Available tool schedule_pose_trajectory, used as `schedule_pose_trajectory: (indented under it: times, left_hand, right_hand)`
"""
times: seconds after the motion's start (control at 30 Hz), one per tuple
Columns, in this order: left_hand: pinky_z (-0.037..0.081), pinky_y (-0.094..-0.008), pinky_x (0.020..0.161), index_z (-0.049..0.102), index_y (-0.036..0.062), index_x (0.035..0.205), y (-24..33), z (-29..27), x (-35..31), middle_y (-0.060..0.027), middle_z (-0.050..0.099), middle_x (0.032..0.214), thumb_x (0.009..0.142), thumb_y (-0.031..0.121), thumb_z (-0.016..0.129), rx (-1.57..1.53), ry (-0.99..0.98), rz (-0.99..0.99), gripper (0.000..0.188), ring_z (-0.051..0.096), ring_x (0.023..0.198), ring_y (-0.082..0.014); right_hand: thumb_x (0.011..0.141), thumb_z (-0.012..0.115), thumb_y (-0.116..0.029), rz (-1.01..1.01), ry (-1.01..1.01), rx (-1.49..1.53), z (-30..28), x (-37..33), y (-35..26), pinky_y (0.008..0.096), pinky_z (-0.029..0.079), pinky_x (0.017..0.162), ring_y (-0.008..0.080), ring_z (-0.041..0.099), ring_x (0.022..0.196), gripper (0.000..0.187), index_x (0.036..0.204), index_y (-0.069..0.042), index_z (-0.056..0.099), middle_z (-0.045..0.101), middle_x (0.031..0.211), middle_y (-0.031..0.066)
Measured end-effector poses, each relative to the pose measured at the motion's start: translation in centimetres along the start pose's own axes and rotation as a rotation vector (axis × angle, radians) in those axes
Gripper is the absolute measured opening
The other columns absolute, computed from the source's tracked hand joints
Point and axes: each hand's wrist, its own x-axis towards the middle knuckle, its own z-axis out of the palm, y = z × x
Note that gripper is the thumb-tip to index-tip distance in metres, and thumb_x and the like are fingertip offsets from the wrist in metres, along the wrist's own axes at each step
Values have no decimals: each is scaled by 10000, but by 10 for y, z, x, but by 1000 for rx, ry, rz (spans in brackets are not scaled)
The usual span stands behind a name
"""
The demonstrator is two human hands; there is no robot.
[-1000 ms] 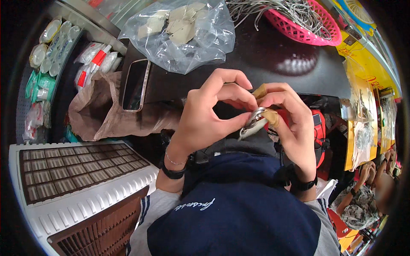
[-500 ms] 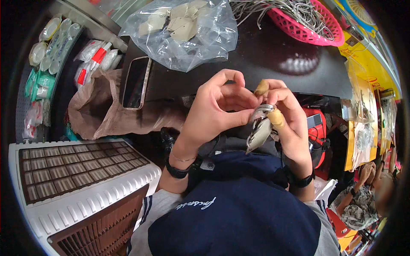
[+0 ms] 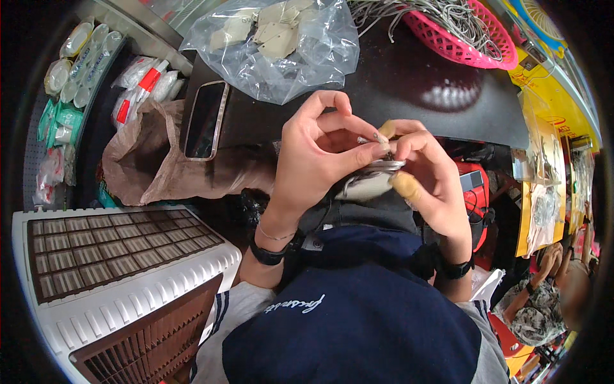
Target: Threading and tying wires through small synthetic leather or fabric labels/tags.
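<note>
Black table (image 3: 396, 80) lies ahead of both hands, and the work hangs short of its near edge, over the lap. If the grip fails, the table won't catch it.

Brown sack (image 3: 192, 182) sits left of and below the left hand; a dropped piece could stray in there.

Clear plastic bag (image 3: 336, 54) of beige punched pieces (image 3: 279, 40) is ahead of the left hand, mouth not clear to see. A snagged sleeve could drag it.

Pink basket (image 3: 432, 41) is ahead of the right hand. Its grey cords (image 3: 470, 32) spill over the left side; pulling one could bring out a tangle.

Left hand (image 3: 313, 144): thumb and index pinched at the bundle's top. Right hand (image 3: 441, 182): fingertips at the upper edge, thumb against the right end.

Phone (image 3: 206, 121), left of the left hand, is near the table edge; a knock might tip it off.

Pale bundle (image 3: 369, 185) is between the hands, tilted. Uneven pinch could fan it apart.

Yellow finger cots (image 3: 408, 187) on the right hand could slip or dull feel.
</note>
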Motion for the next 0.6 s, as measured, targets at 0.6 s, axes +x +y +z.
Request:
schedule_pose_trajectory:
  times: [0.6]
  left_hand:
    - [502, -266, 779, 408, 41, 1024, 17, -14, 15, -135, 659, 891, 763, -123, 647, 32, 127, 310, 390, 634, 832, -160]
  right_hand:
    - [700, 608, 169, 285, -89, 204, 15, -1, -8, 296, 521, 782, 211, 665, 874, 643, 1276, -10, 386, 458, 1239, 124]
